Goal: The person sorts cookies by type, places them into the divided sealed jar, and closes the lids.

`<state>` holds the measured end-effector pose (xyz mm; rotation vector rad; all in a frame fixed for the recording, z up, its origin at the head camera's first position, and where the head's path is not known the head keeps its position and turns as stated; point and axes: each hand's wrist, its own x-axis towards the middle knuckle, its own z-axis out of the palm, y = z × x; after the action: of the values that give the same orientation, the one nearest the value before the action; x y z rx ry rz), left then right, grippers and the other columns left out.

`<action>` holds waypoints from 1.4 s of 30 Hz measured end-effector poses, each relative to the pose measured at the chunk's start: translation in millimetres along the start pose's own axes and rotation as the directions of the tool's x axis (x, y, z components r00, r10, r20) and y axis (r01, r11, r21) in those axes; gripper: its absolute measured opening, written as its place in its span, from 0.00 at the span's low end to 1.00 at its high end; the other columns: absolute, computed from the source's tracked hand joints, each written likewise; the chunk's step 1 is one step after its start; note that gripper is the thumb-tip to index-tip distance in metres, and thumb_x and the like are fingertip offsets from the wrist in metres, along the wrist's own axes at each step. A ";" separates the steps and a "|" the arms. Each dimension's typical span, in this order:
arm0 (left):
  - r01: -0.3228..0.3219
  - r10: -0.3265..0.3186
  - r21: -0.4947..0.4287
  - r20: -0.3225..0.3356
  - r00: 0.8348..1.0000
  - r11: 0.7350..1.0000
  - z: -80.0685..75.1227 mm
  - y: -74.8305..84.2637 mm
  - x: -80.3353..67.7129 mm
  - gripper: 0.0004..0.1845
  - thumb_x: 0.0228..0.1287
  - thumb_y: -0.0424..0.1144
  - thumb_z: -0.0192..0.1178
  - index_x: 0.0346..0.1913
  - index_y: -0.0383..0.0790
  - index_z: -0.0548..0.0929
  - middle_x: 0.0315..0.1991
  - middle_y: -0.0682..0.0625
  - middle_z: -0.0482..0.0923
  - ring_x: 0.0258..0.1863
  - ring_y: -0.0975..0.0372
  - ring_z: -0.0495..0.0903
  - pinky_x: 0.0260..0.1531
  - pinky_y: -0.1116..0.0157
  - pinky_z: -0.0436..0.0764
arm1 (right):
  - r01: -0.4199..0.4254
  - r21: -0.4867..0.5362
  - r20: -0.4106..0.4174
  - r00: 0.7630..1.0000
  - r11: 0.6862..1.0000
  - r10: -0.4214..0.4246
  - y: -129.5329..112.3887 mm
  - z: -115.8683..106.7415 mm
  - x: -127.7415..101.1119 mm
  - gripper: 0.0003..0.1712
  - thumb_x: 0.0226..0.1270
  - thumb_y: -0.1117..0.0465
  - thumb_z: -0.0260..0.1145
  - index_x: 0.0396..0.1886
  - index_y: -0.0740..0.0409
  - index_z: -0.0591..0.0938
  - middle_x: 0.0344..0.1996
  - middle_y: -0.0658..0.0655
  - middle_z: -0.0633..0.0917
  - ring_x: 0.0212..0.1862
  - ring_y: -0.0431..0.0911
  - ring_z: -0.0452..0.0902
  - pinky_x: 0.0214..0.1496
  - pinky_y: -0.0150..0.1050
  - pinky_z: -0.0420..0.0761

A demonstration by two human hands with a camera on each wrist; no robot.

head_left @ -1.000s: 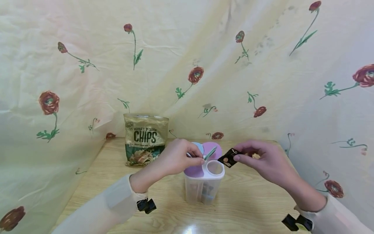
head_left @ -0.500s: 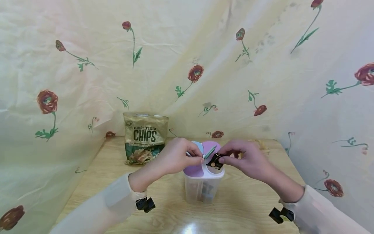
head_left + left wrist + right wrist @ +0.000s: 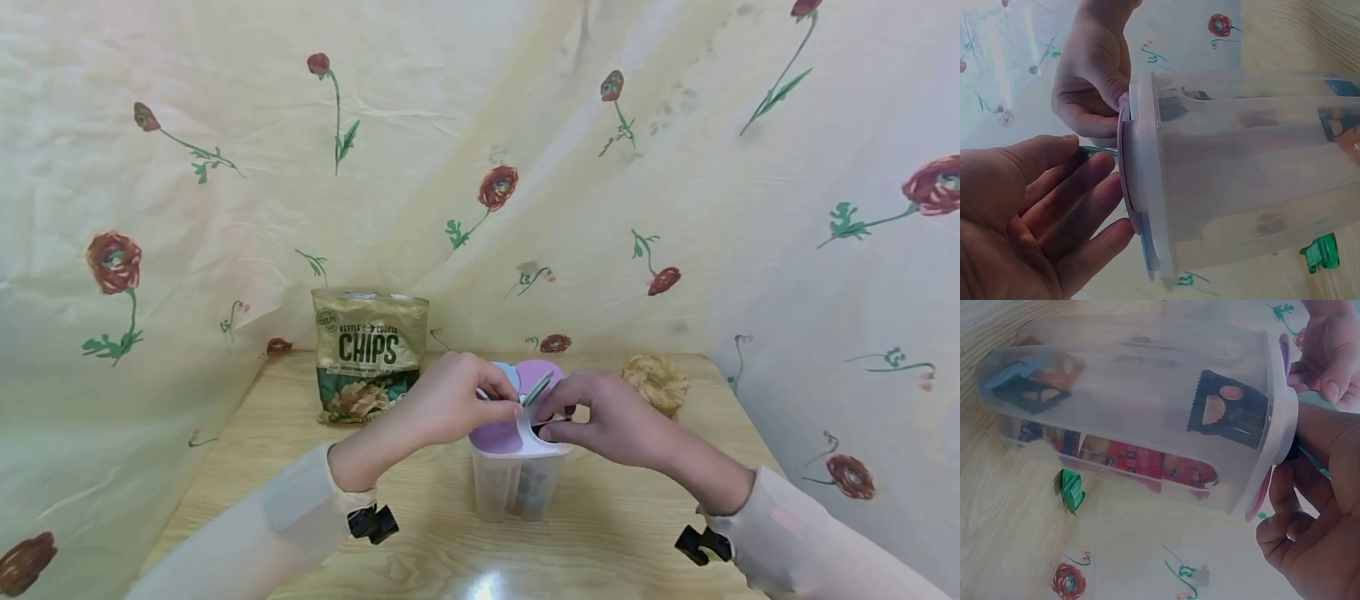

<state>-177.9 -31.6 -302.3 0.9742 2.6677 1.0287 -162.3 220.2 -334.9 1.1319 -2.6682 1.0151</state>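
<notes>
A clear plastic container (image 3: pixel 517 483) with a white and purple lid (image 3: pixel 495 437) stands on the wooden table (image 3: pixel 300 500). My left hand (image 3: pixel 513 408) pinches the lid's green flap (image 3: pixel 540 388) and holds it up. My right hand (image 3: pixel 551 427) is at the lid's round opening, pinching a dark snack packet that is pushed into it. The right wrist view shows the dark packet (image 3: pixel 1229 409) just inside the container (image 3: pixel 1135 375), below the rim, with several other packets (image 3: pixel 1035 381) at the bottom. The left wrist view shows my left hand (image 3: pixel 1041 206) against the lid (image 3: pixel 1132 187).
A bag of chips (image 3: pixel 369 354) stands at the back left of the table. A round beige thing (image 3: pixel 656 382) lies at the back right. A small green object (image 3: pixel 1071 489) lies on the table by the container. Floral cloth (image 3: pixel 225 167) hangs round the table.
My right hand has carried the dark packet leftward from beside the container to the lid's opening and pushed it in. The left hand has kept the flap up.
</notes>
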 end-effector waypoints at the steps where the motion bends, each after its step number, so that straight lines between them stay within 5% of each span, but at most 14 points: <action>1: 0.000 0.000 0.000 -0.001 1.000 1.000 0.0 0.2 0.1 0.02 0.64 0.45 0.72 0.34 0.54 0.93 0.30 0.67 0.87 0.33 0.72 0.81 0.31 0.69 0.79 | -0.011 -0.006 0.006 1.000 1.000 0.011 -0.7 0.3 0.2 0.08 0.62 0.60 0.78 0.37 0.40 0.90 0.37 0.37 0.89 0.40 0.35 0.83 0.41 0.35 0.82; 14: 0.006 -0.006 -0.010 0.000 1.000 1.000 0.5 0.6 -0.3 0.02 0.64 0.44 0.72 0.35 0.53 0.93 0.30 0.67 0.88 0.33 0.73 0.81 0.33 0.70 0.80 | -0.016 -0.021 0.088 0.996 1.000 0.018 -0.8 -0.4 0.1 0.06 0.67 0.60 0.73 0.38 0.42 0.92 0.29 0.37 0.86 0.23 0.31 0.71 0.26 0.30 0.76; 22: 0.006 -0.006 0.002 -0.015 1.000 1.000 1.6 0.7 -0.9 0.03 0.64 0.46 0.72 0.35 0.53 0.93 0.31 0.67 0.88 0.34 0.73 0.81 0.35 0.70 0.80 | -0.116 0.029 -0.094 0.988 0.993 0.119 -1.4 -12.7 1.1 0.05 0.69 0.63 0.71 0.38 0.47 0.90 0.31 0.42 0.87 0.28 0.37 0.76 0.29 0.34 0.76; 26: 0.011 -0.010 0.016 -0.026 1.000 1.000 2.5 0.3 -0.9 0.03 0.64 0.46 0.72 0.35 0.54 0.93 0.31 0.68 0.88 0.35 0.73 0.81 0.35 0.69 0.79 | -0.147 0.144 -0.173 0.970 0.979 0.171 4.7 -21.7 4.0 0.04 0.71 0.64 0.68 0.40 0.53 0.88 0.33 0.50 0.87 0.31 0.42 0.77 0.31 0.35 0.78; 31: 0.004 -0.004 0.019 -0.029 1.000 1.000 3.2 -0.4 -0.7 0.03 0.64 0.46 0.72 0.35 0.54 0.93 0.31 0.68 0.88 0.35 0.73 0.81 0.35 0.69 0.79 | -0.118 0.319 -0.082 0.985 0.940 0.151 18.9 -28.7 10.3 0.10 0.74 0.64 0.66 0.51 0.60 0.87 0.47 0.61 0.88 0.43 0.48 0.84 0.46 0.37 0.85; 34: -0.002 0.002 0.015 -0.023 1.000 1.000 3.8 -0.6 -0.9 0.02 0.64 0.46 0.72 0.34 0.55 0.93 0.31 0.67 0.88 0.34 0.72 0.81 0.34 0.69 0.79 | -0.116 0.370 -0.023 0.991 0.922 0.134 27.3 -27.5 12.1 0.10 0.72 0.65 0.68 0.49 0.61 0.88 0.45 0.60 0.88 0.43 0.49 0.85 0.46 0.39 0.86; 42: -0.034 0.030 -0.065 -0.055 0.998 0.997 3.3 -9.4 -3.7 0.03 0.65 0.46 0.70 0.36 0.54 0.92 0.33 0.66 0.87 0.34 0.71 0.83 0.37 0.69 0.82 | -0.129 0.335 -0.006 0.990 0.933 0.139 30.7 -25.2 15.0 0.05 0.71 0.63 0.70 0.42 0.51 0.89 0.39 0.53 0.88 0.41 0.48 0.82 0.42 0.38 0.84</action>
<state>-178.9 -37.2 -311.2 0.9935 2.6499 1.1584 -198.1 241.8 -327.5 0.9790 -2.6465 1.5437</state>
